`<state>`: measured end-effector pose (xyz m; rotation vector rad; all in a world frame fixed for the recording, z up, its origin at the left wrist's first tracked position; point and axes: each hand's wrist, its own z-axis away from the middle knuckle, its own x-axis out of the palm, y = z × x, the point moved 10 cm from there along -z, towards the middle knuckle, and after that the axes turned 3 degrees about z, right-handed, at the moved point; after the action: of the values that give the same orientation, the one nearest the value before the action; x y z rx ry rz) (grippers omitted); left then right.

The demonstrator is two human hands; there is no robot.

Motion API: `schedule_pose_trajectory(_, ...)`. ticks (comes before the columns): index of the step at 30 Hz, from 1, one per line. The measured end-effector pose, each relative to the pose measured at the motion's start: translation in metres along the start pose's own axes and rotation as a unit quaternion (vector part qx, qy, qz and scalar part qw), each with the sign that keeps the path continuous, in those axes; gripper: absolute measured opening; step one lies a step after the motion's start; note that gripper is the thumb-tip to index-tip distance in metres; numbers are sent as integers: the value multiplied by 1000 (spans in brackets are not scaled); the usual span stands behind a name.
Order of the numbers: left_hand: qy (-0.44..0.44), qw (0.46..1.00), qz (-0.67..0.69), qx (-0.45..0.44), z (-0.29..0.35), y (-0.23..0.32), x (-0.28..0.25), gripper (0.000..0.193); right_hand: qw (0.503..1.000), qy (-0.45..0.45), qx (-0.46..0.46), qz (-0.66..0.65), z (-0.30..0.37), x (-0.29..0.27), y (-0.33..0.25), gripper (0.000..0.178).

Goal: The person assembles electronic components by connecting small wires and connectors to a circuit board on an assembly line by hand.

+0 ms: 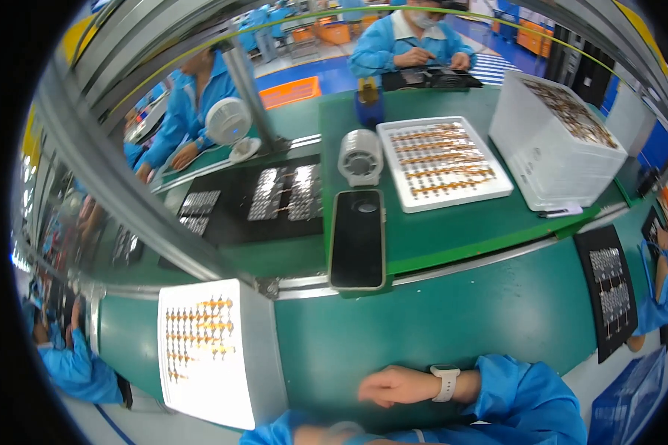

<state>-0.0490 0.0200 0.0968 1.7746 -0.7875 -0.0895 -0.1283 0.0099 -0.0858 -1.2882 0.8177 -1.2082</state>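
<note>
My right hand [401, 386] is over the green bench at the lower middle, fingers loosely bent and pointing left, with nothing visible in it. A white watch [445, 383] sits on that wrist, below a blue sleeve [527, 397]. At the lower edge my left hand [330, 432] is blurred and mostly cut off; its fingers cannot be made out. Left of my hands stands a tall stack of white trays [263, 348], its top one carrying rows of small parts with orange flexible strips [200, 326]. A dark-screened phone [358, 241] lies beyond my hands at the bench's raised edge.
On the raised green shelf are a white tray of strips [401, 185], a small white fan [361, 156], a blue bottle [369, 104] and a stack of white trays [549, 156]. Black mats [605, 297] hold metallic parts. A metal post [126, 163] crosses left. Several co-workers in blue sit around.
</note>
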Motion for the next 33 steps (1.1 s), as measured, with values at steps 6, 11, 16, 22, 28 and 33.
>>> schedule_pose_trajectory(6,88,995,-53,0,25,15,-4,14,999,-24,-13,38,4,7,-6,22)
schedule_pose_trajectory(11,109,991,-75,4,33,19,-16,14,1000,-20,9,23,7,1,-3,24)
schedule_pose_trajectory(16,109,990,-92,13,37,22,-25,14,999,-25,12,21,8,2,-5,25)
schedule_pose_trajectory(22,101,988,-114,24,36,28,-29,15,999,-22,17,26,8,1,-5,25)
schedule_pose_trajectory(28,89,986,-140,31,35,34,-31,15,999,-19,16,29,7,0,-7,25)
schedule_pose_trajectory(33,86,981,-171,35,37,42,-28,15,999,-29,10,24,4,2,-6,25)
